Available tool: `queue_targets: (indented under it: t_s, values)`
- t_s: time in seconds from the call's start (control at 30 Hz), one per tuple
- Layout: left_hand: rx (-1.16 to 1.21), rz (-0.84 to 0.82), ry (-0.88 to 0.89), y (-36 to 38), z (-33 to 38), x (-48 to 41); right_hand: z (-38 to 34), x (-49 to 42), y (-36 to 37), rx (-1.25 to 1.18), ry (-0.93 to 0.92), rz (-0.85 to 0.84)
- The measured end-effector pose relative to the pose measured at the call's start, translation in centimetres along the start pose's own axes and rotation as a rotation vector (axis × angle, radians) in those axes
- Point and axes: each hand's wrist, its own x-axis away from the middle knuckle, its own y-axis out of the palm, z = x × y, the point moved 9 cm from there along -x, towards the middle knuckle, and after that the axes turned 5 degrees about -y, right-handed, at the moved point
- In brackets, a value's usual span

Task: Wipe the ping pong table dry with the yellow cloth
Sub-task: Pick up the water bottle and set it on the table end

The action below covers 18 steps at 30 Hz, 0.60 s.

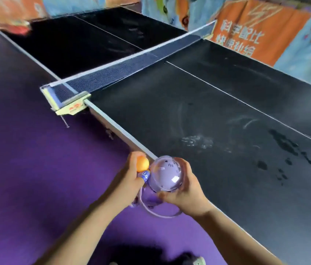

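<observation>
The purple floor (26, 159) fills the left side of the view, and colourful banners (256, 35) hang behind the far side. The ping pong table (227, 115) runs from the near right corner to the far left, with its net (124, 67) stretched across the middle and the net clamp (70, 104) fixed on the near edge.

On the near half, the dark surface is clearly not dry. There are dark water patches (284, 144) near the white centre line, a group of fine droplets (198, 141) closer to the person, and pale curved smears between them. The far half looks mostly matt, but I cannot tell if it is wet.

The yellow cloth does not appear anywhere in this view, so I judge that the wiping has not begun and all of it remains. The cloth must first be found and taken.

Both hands are busy at the table's near edge. The right hand (187, 194) grips a transparent purple bottle (165, 175) with fingers wrapped around its body, and a thin strap (158, 213) hangs below. The left hand (130, 178) is curled around an orange ball (142, 163) and also pinches a small blue piece (144, 175), perhaps the cap. These things probably need to be put down before wiping.
</observation>
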Motion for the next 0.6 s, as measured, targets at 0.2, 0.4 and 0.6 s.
queue_targets:
  t_s: [0.2,0.4,0.6]
  values:
    - [0.118,0.327,-0.056,-18.4,-7.2,3.9,-7.7,-3.8,16.4,-0.139,-0.101,-0.181]
    - [0.135,0.546,-0.048,-30.6,-12.2,5.4,-13.7,-8.7,28.3,-0.162,-0.169,-0.356]
    - [-0.046,0.705,-0.002,-40.6,-16.2,2.2,-17.0,-17.1,36.8,-0.119,-0.229,-0.417]
